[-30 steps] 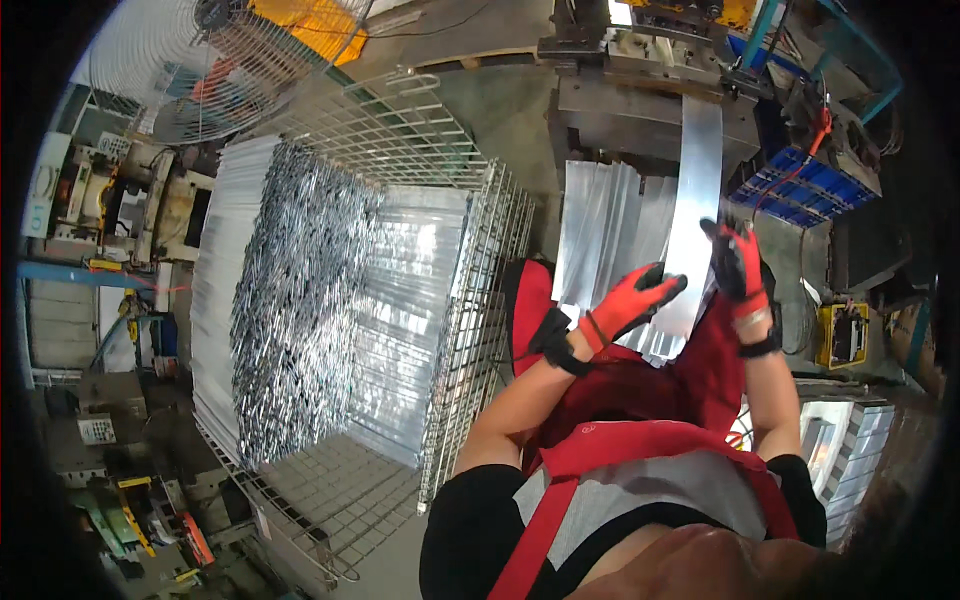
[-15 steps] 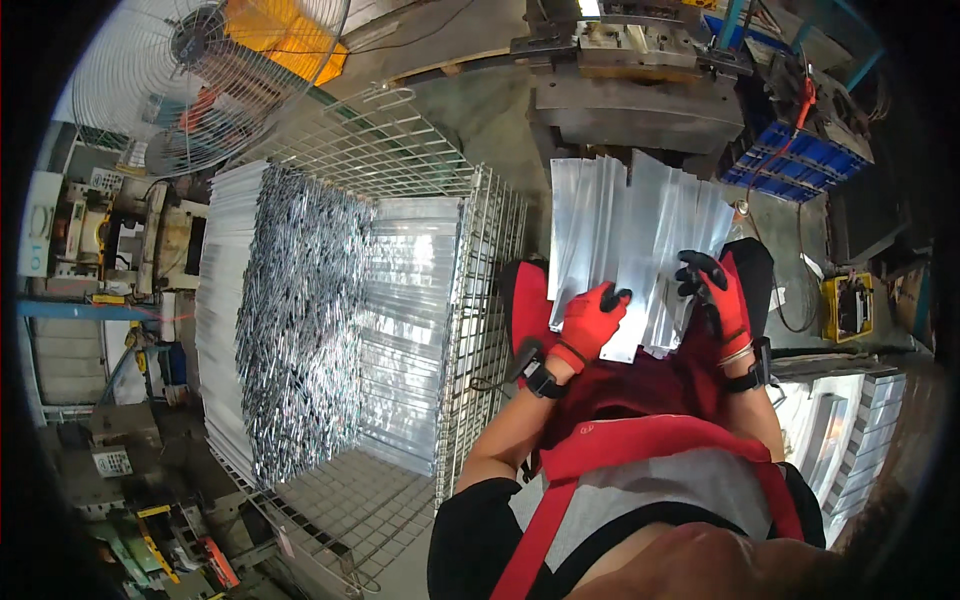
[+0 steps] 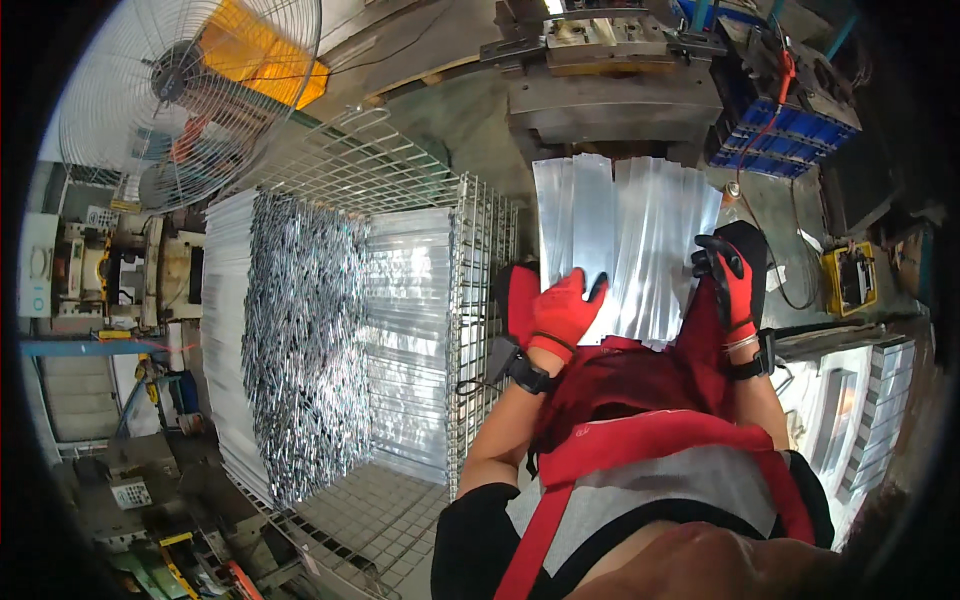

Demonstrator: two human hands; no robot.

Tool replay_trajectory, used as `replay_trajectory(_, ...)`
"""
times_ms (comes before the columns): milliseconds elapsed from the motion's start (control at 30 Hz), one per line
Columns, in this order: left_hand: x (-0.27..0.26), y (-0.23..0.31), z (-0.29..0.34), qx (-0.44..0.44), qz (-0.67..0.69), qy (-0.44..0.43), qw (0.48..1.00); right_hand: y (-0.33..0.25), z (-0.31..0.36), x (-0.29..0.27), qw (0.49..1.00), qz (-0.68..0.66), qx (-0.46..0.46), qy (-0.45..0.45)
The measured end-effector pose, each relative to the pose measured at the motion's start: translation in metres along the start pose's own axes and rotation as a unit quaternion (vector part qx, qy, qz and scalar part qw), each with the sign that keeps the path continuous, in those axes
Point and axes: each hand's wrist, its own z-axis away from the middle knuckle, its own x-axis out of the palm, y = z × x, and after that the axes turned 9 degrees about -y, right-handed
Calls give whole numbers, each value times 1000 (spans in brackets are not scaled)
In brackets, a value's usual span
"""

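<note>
A spread pile of thin, shiny metal strips lies across my lap, the strips running lengthwise away from me and overlapping. My left hand, in a red glove with black fingertips, rests on the near left part of the pile; its visible fingers are apart, and the others are partly hidden. Just off the pile's right edge hovers my right hand, in the same sort of glove, its fingers apart and slightly bent with nothing seen between them.
Left of me stands a wire mesh cage stacked with many metal strips. A large fan is at the far left. A heavy metal block lies ahead, blue crates beyond on the right, and a yellow bin at right.
The strips on my lap now lie more evenly, with the protruding strip near my left hand no longer sticking out. My left hand has moved slightly left. The whole view has shifted a little.
</note>
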Motion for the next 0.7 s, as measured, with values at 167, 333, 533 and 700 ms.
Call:
replay_trajectory(167, 35, 42, -9, 21, -18, -82, 996, -4, -2, 7, 1000, 11, -11, -17)
replay_trajectory(333, 79, 34, -26, 36, -32, -57, 997, 1, -2, 0, 1000, -5, 2, -21)
replay_trajectory(533, 73, 29, -34, 35, -14, -82, 996, 2, -2, 1, 1000, -2, -3, -26)
replay_trajectory(700, 74, 41, -21, 52, -47, -51, 996, 0, -1, 8, 998, 31, 51, -14)
